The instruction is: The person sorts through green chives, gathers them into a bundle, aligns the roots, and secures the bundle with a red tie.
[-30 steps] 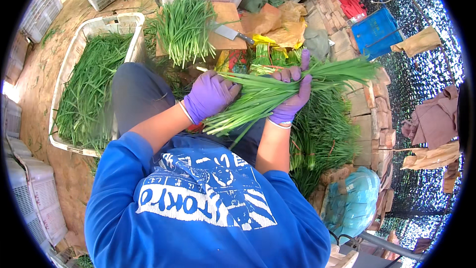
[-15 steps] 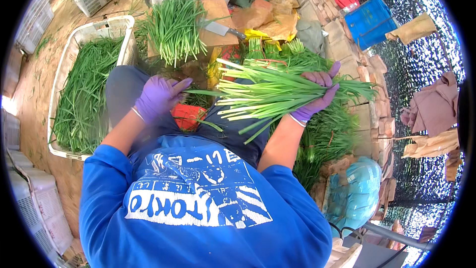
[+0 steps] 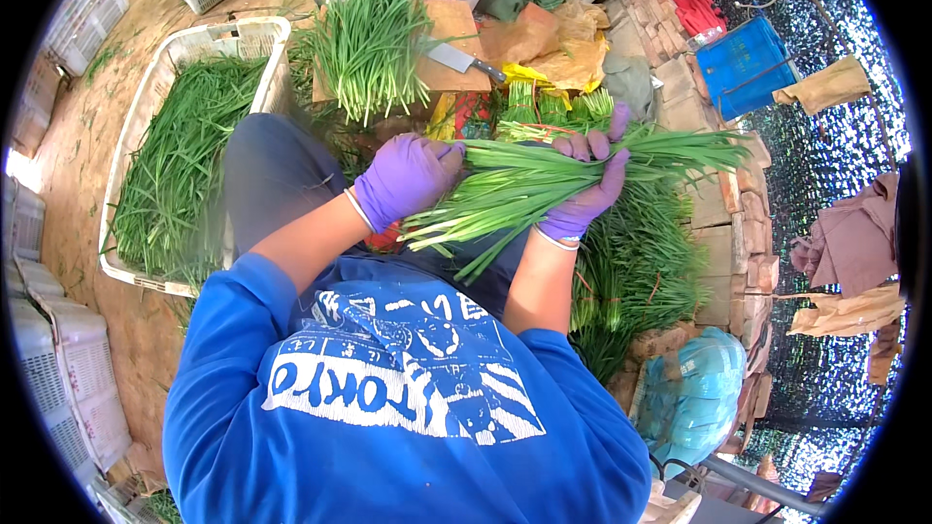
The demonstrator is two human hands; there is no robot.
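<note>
A: Largest first. What surrounds you?
B: On your left, a white crate (image 3: 277,63) of loose greens. On your right, a pile of greens (image 3: 646,262), with red ties showing on some. Ahead, a heap of cut greens (image 3: 369,53) lies on a wooden board (image 3: 454,27).
A: And the bundle of green stalks (image 3: 519,182)?
B: Over your lap, lying crosswise: pale ends toward your left, leaf tips extending past your right hand (image 3: 584,204).
A: Hands?
B: Apart. Your right is clamped around the bundle, thumb and fingers raised about it. Your left hand (image 3: 403,180) is at the pale-end side, fingers curled; cannot tell whether a stalk is gripped.
A: Smallest item?
B: The knife (image 3: 449,57), on the board beside the heap, beyond both hands.
</note>
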